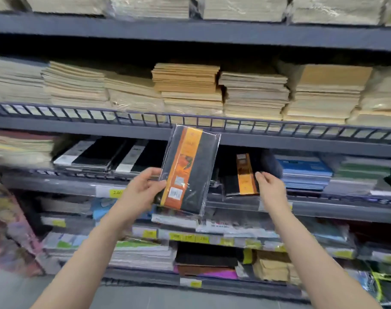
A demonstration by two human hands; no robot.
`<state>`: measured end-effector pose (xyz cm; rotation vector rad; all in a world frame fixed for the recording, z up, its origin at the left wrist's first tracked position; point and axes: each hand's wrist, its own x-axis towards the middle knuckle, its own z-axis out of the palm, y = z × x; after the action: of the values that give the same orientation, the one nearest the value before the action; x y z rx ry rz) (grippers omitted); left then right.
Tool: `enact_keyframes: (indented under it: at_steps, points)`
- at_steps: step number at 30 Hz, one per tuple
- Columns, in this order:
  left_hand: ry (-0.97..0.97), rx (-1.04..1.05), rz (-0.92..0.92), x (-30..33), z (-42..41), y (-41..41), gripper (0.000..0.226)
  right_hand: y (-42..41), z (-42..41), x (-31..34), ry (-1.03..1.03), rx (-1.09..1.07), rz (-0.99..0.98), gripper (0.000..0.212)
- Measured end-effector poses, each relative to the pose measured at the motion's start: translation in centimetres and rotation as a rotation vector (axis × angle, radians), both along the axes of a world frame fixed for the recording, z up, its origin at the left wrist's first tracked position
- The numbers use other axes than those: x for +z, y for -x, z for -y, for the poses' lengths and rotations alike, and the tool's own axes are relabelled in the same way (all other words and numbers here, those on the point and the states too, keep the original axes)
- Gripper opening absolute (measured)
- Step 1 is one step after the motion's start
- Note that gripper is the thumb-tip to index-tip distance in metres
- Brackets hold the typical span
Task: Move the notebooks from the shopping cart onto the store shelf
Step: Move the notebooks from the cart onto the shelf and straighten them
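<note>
My left hand (143,188) grips a black notebook with an orange band (189,170), wrapped in clear plastic, by its lower left edge. It stands upright in the air in front of the grey store shelf (56,186). A matching black and orange notebook (243,175) lies on that shelf just to the right. My right hand (271,189) hovers beside that notebook with relaxed fingers and holds nothing. The shopping cart is out of view.
Black and white notebooks (105,158) lie on the shelf to the left, blue ones (303,172) to the right. Stacks of tan paper pads (185,85) fill the shelf above behind a wire rail (279,128). Lower shelves hold mixed stationery and yellow price tags (117,192).
</note>
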<state>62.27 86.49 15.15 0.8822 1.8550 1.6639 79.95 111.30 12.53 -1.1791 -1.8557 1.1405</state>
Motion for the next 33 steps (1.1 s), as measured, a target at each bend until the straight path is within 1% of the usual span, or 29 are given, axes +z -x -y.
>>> enact_keyframes:
  at_steps: [1, 3, 4, 6, 8, 9, 10, 11, 14, 17, 19, 25, 29, 33]
  points:
    - [-0.013, 0.010, -0.022, -0.8, -0.4, 0.0, 0.010, 0.1, -0.2, -0.7, -0.096, -0.020, 0.043, 0.043]
    - [-0.039, 0.029, -0.061, -2.4, -0.8, -0.1, 0.014, -0.3, -0.4, -2.1, -0.364, -0.082, 0.179, 0.050]
    - [-0.050, 0.044, -0.067, -3.2, -0.7, -0.2, 0.014, -0.6, -0.2, -2.7, -0.497, -0.109, 0.228, 0.049]
    - [-0.060, 0.054, -0.066, -4.3, -0.6, -0.4, 0.011, -1.0, 0.5, -3.8, -0.807, -0.071, 0.215, 0.039]
    - [-0.081, 0.045, -0.067, -4.9, -0.5, -0.4, 0.018, -1.1, 1.6, -4.4, -1.106, 0.008, 0.194, 0.029]
    - [-0.080, 0.058, -0.070, -5.2, -0.5, -0.2, 0.017, -1.1, 1.6, -5.0, -1.191, 0.046, 0.207, 0.025]
    - [-0.082, 0.077, -0.074, -5.2, -0.5, -0.3, 0.012, -1.1, 1.5, -5.2, -1.229, 0.063, 0.228, 0.022]
    - [-0.085, 0.091, -0.084, -5.3, -0.4, -0.2, 0.009, -0.9, 1.1, -5.3, -1.234, 0.055, 0.247, 0.021]
    - [-0.102, 0.078, -0.087, -5.2, -0.3, -0.8, 0.013, 0.5, -0.2, -4.8, -1.154, -0.016, 0.353, 0.024]
    - [-0.104, 0.048, -0.063, -5.1, -0.1, -1.4, 0.012, 1.6, -1.0, -4.4, -1.053, 0.021, 0.430, 0.022]
    - [-0.088, 0.037, -0.044, -5.3, 0.0, -1.5, 0.011, 1.5, -1.0, -4.2, -0.994, 0.052, 0.399, 0.018]
    - [-0.044, 0.040, -0.040, -5.5, -0.2, -1.4, 0.017, 0.7, -1.5, -4.2, -0.922, 0.150, 0.287, 0.023]
    - [-0.037, 0.034, -0.051, -5.2, -0.8, -2.0, 0.017, 0.8, -3.2, -5.2, -0.882, 0.148, 0.300, 0.027]
    - [-0.044, 0.048, -0.034, -5.1, -1.2, -2.9, 0.018, 1.0, -3.3, -5.8, -0.769, 0.159, 0.271, 0.029]
